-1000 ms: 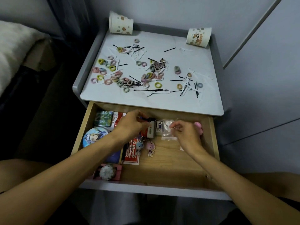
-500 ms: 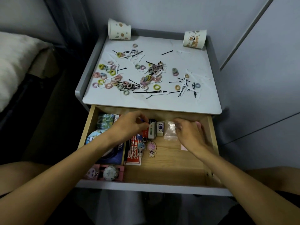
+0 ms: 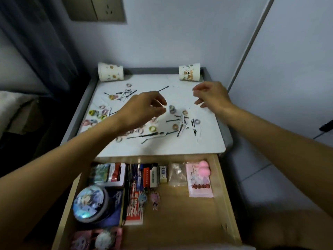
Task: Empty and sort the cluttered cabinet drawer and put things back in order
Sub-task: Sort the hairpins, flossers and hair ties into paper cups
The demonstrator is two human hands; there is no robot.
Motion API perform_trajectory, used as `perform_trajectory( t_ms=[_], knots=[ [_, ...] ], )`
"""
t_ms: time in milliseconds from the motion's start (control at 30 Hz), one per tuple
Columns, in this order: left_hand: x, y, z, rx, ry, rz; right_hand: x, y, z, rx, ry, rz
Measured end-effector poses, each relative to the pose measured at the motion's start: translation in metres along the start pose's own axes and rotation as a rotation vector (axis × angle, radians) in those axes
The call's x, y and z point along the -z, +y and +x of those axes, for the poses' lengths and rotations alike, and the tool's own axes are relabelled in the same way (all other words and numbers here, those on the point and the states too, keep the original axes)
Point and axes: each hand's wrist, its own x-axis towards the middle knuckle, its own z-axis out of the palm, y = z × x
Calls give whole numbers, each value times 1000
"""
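Your drawer (image 3: 222, 186) stands pulled out toward you, its front right corner bare wood. Over the table (image 3: 201, 146), your left grip (image 3: 142, 110) is pinched, contents impossible to tell. Your right grip (image 3: 212, 96) hangs loosely open.

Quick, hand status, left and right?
Left hand: fingers curled toward thumb; whether it holds anything cannot be told.
Right hand: fingers curled; contents likewise cannot be told.

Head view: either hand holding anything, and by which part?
Left hand: fingertips pinch together, anything between them too small to tell. Right hand hangs loosely curled, nothing visibly held.
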Motion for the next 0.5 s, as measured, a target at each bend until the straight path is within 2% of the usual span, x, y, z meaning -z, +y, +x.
perform_trajectory(
  t_ms=[200,367,500],
  knots=[
    [4,-11,100,80,26,34,4,13,108,-87,146,36],
    [-7,-16,152,101,16,54,-8,21,153,-167,147,70],
    [-15,-14,161,60,40,132,-11,19,156,-63,199,81]
  ],
)
